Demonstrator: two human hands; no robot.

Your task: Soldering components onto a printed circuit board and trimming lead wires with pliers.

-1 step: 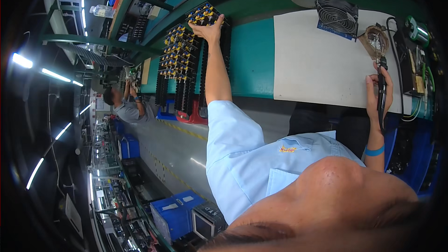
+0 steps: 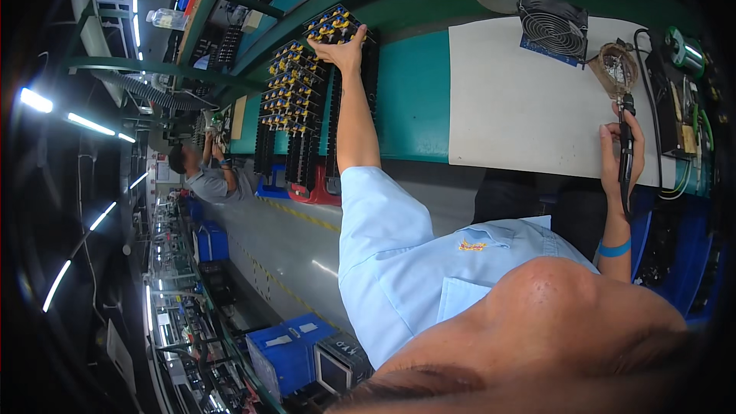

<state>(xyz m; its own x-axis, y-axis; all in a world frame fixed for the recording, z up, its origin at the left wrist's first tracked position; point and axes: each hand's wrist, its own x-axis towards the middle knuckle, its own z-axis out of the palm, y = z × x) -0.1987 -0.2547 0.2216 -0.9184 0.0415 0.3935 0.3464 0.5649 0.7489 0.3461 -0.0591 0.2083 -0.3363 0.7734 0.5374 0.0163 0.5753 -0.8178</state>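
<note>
The left arm extends nearly straight across the bench point(image 2: 414, 100). The left hand point(image 2: 343, 54) spans the near edge of a circuit board point(image 2: 335, 27) atop a black slotted rack point(image 2: 369, 88); firm grip cannot be confirmed from this angle. The right hand point(image 2: 622, 146), elbow bent, grips a soldering iron point(image 2: 627, 134), tip end at its holder point(image 2: 616, 69).

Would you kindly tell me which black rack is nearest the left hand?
The rightmost black rack, closest to the white sheet: the left hand is right at its boards, while the other racks stand farther left.
</note>
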